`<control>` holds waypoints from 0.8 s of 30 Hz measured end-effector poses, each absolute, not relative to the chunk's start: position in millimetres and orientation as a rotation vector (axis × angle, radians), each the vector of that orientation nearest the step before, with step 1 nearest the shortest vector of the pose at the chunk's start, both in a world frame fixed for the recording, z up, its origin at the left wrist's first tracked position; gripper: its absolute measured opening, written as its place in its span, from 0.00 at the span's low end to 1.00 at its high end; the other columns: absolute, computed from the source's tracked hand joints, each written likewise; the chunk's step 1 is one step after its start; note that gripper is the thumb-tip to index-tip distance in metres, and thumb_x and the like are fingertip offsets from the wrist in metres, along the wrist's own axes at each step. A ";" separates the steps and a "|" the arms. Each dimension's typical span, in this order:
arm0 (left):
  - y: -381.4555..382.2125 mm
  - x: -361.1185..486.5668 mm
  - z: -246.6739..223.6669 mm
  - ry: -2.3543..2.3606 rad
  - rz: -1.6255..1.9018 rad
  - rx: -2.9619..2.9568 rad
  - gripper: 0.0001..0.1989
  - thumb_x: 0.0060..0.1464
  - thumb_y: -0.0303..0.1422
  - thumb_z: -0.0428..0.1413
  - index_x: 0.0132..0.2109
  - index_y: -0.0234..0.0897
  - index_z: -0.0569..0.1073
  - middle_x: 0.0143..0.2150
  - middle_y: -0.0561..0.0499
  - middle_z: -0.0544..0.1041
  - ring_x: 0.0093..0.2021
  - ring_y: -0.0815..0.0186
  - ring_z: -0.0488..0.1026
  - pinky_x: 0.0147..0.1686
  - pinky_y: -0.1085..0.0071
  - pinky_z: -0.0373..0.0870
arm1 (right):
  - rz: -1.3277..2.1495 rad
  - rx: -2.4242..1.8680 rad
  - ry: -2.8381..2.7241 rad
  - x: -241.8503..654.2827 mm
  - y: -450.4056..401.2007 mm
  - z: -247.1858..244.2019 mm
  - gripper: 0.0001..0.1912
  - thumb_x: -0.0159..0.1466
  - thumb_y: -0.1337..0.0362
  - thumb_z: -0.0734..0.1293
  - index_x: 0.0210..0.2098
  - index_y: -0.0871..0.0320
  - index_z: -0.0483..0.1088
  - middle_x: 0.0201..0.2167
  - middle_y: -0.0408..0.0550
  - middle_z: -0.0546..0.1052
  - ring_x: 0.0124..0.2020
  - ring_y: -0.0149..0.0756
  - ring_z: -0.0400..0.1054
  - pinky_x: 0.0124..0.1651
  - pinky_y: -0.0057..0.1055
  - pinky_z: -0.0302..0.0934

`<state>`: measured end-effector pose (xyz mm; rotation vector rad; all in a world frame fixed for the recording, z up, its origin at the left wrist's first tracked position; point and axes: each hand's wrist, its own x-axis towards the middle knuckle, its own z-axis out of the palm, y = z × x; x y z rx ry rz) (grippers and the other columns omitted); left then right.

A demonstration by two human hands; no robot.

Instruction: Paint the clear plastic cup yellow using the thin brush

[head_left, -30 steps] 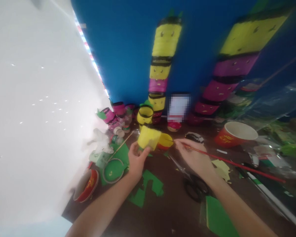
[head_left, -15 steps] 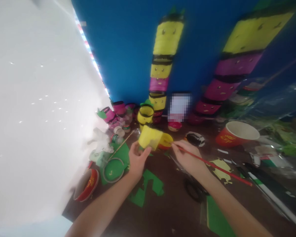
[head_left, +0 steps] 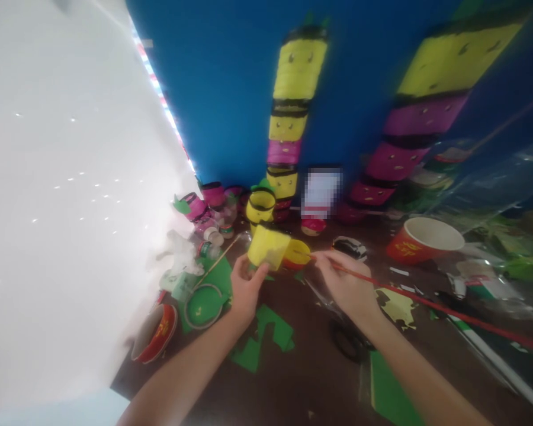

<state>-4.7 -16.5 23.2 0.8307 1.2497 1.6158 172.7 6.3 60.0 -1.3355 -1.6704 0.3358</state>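
My left hand (head_left: pixel 247 290) is closed around the lower side of a yellow-painted cup (head_left: pixel 269 245), which is tilted and has an uneven, paler patch near its lower edge. In my right hand (head_left: pixel 344 278) a paintbrush (head_left: pixel 408 289) with a long red handle is pinched between the fingers. Its tip reaches over a small red container of yellow paint (head_left: pixel 296 253), just right of the cup; whether it touches the paint I cannot make out. Behind the cup stands a finished-looking yellow cup (head_left: pixel 260 204) with a black rim and green leaves.
Green paper scraps (head_left: pixel 275 328), a roll of tape (head_left: pixel 204 306) and dark scissors (head_left: pixel 346 341) lie on the brown table. A red paper cup (head_left: pixel 426 239) stands at right, a cut red cup ring (head_left: pixel 155 334) at left. Stacked painted cups (head_left: pixel 284 127) rise against the blue wall.
The brush handle has swung and now reaches much farther right, while its tip stays by the yellow paint. My left hand and the cup have hardly moved.
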 end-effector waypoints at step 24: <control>-16.4 -6.1 17.4 1.320 1.593 0.830 0.23 0.39 0.40 0.63 0.43 0.35 0.70 0.33 0.50 0.77 0.26 0.72 0.69 0.25 0.77 0.61 | -0.023 -0.875 -1.739 157.7 -15.7 64.8 0.12 0.59 0.73 0.61 0.40 0.55 0.70 0.32 0.49 0.78 0.34 0.35 0.73 0.38 0.33 0.68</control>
